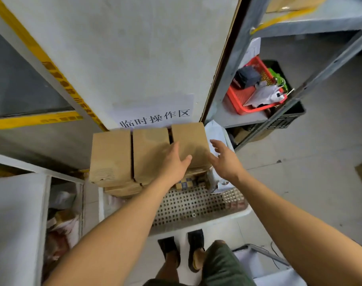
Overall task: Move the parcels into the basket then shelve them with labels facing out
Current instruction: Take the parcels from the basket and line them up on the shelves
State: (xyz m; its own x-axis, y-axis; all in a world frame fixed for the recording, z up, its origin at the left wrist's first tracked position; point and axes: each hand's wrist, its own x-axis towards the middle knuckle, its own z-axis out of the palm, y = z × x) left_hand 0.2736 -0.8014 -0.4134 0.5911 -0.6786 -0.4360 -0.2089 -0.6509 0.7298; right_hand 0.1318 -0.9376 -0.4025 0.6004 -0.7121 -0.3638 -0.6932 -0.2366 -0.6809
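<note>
Right now three brown cardboard parcels stand side by side on top of other boxes in the white perforated basket [196,205], packed close with only thin gaps between them. The right-hand parcel [189,141] is the one being dealt with. The left hand [174,162] lies flat on its top and near edge, fingers straight, thumb out toward the box's near corner. The right hand [225,159] is spread and hangs just beside the parcel's right face; I cannot tell whether it touches. The two hands bracket the box from either side, which I take as squaring it against its neighbours or getting ready to lift it out. The middle parcel [151,153] and left parcel [111,156] sit untouched. No label shows on their upper faces, so the labels are probably on sides I cannot see.

A white plastic mailer [215,131] is wedged at the basket's right end, beside the box, and smaller packets lie low at the near right corner. Behind the stack a paper sign [155,118] is stuck on the white panel. Metal shelving [227,118] stands to the right, holding a red basket [240,98] of odds and ends; more shelves edged with yellow tape [35,120] run along the left. The basket rests on the floor by the person's feet.
</note>
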